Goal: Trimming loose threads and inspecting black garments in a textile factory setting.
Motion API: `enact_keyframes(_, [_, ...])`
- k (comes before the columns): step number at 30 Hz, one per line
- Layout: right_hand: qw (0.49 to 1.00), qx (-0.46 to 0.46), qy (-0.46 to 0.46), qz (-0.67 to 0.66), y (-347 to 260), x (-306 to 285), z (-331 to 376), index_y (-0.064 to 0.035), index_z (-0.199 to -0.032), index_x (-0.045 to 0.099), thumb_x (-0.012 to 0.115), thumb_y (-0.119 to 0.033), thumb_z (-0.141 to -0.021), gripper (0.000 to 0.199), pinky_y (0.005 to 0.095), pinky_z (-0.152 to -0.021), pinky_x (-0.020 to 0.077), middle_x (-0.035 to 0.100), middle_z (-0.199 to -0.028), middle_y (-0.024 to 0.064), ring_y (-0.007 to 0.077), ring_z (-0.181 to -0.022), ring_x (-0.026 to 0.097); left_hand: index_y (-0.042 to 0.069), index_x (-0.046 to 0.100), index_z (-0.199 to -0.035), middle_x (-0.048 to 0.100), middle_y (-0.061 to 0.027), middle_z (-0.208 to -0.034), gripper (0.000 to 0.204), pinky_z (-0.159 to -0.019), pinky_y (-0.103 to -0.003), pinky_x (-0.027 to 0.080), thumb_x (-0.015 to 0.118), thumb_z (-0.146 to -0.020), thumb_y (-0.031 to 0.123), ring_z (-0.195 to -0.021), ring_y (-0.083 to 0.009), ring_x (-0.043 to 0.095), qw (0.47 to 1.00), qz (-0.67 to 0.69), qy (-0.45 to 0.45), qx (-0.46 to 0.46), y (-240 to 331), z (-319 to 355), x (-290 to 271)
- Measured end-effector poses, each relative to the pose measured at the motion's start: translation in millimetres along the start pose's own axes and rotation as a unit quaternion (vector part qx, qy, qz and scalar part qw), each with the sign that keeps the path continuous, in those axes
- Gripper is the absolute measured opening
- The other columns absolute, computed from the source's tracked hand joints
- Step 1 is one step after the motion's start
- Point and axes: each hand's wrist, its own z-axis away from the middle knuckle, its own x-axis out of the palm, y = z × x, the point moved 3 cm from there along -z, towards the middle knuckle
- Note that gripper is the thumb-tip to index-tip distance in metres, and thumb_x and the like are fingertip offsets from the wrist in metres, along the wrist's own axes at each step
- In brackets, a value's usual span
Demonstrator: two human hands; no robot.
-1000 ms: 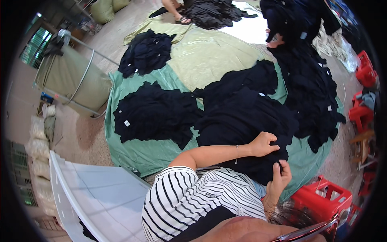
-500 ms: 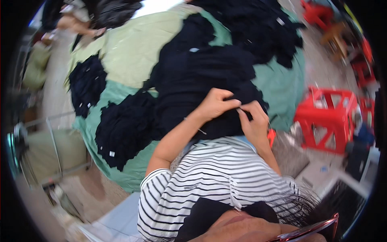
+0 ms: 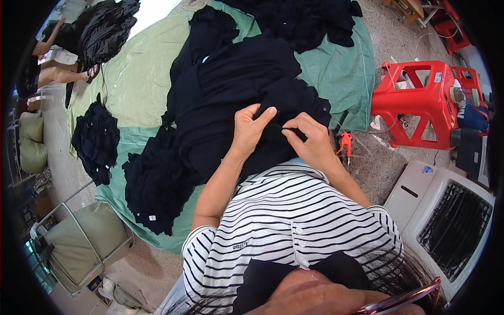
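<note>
A dark navy garment (image 3: 231, 100) lies bunched across my lap and over the green sheet in front of me. My left hand (image 3: 249, 130) is closed on a fold of it, with the thumb on top. Just to the right, my right hand (image 3: 313, 140) makes a pinch of thumb and forefinger close over the cloth. What sits between those fingertips is too small to make out. A short gap separates the two hands. A small white spot (image 3: 205, 60) shows on the garment's far part.
Dark garment piles lie at left (image 3: 157, 184), far left (image 3: 96, 139) and far right (image 3: 310, 21) on the green sheet (image 3: 349, 79). On my right are a red stool (image 3: 415, 107), a red air gun (image 3: 345, 143) and a white air cooler (image 3: 420, 184). Another person's leg (image 3: 63, 75) shows far left.
My fingertips, nearly touching before, are now farther apart, with the right hand drawn away from the left. The whole view has shifted, bringing the air cooler further into sight.
</note>
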Motion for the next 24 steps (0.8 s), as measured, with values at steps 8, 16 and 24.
enact_keyframes(8, [0.961,0.136,-0.031,-0.239,24,-7,7,0.0017,-0.089,0.065,0.073,0.0,-0.081,0.011,0.0215,-0.07,0.0399,0.056,-0.081,-0.0012,0.0071,-0.077,0.052,0.003,0.06,-0.071,0.053,0.0097,-0.07,0.024,-0.054,-0.019,0.033,0.072,-0.091,0.011,-0.064,0.0003,0.041,0.999,-0.01,0.036,0.02,5,2,5])
enact_keyframes(16, [0.965,0.1,-0.006,-0.244,17,-4,-6,-0.0002,-0.091,0.063,0.07,-0.002,-0.084,0.009,0.0234,-0.068,0.041,0.056,-0.083,0.0007,0.01,-0.076,0.053,0.002,0.057,-0.066,0.046,0.0108,-0.063,0.029,-0.049,-0.022,0.03,0.073,-0.089,0.011,-0.06,0.0004,0.037,0.997,-0.077,-0.008,-0.008,11,7,11])
enact_keyframes(24, [0.998,-0.011,-0.033,0.043,-9,-1,-4,0.0013,-0.085,0.061,0.072,0.004,-0.075,0.015,0.0339,-0.053,0.044,0.055,-0.075,0.0109,0.0269,-0.063,0.058,0.001,0.066,-0.074,0.053,0.0098,-0.066,0.021,-0.051,-0.02,0.031,0.073,-0.089,0.014,-0.062,0.0006,0.04,0.989,-0.095,-0.115,-0.023,7,6,3])
